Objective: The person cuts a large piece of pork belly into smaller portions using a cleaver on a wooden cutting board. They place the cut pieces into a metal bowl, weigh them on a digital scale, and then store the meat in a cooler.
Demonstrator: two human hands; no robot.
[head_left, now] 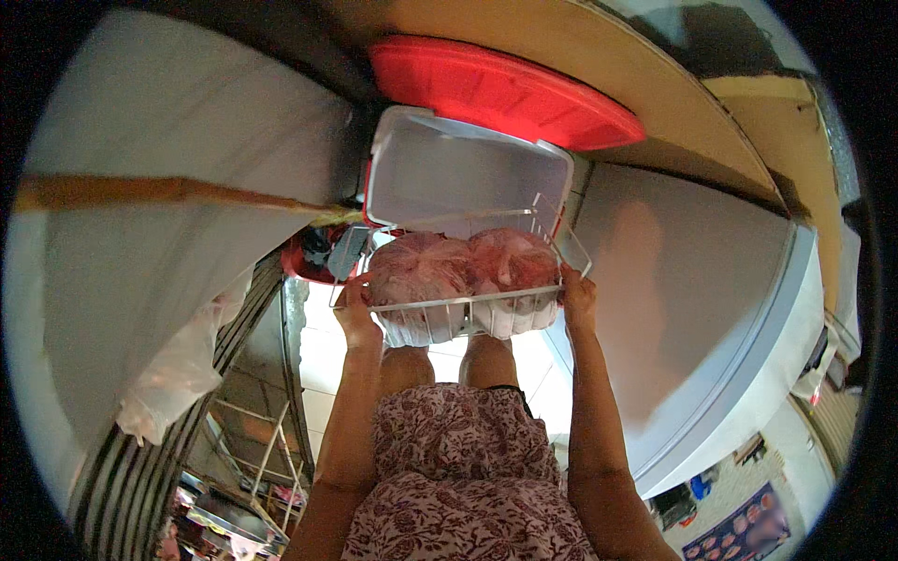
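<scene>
Since two clear plastic bags of reddish contents, the left bag (419, 264) and the right bag (513, 258), fill one white wire basket (421, 304) from edge to edge, it is probably heavy: stiff frame, soft, perhaps slippery bags. Left hand (357, 309) and right hand (579, 297) grip its near corners, sensible holds, above the tiled floor (320, 365).

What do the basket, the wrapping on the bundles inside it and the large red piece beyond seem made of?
Basket: probably metal wire, pale finish; thin bars catch the light, though a coating is possible.
Wrapping: likely thin, clear plastic; it looks crinkled and glossy.
Red piece: perhaps moulded plastic, smooth; even colour and shallow ribs suggest it.
</scene>
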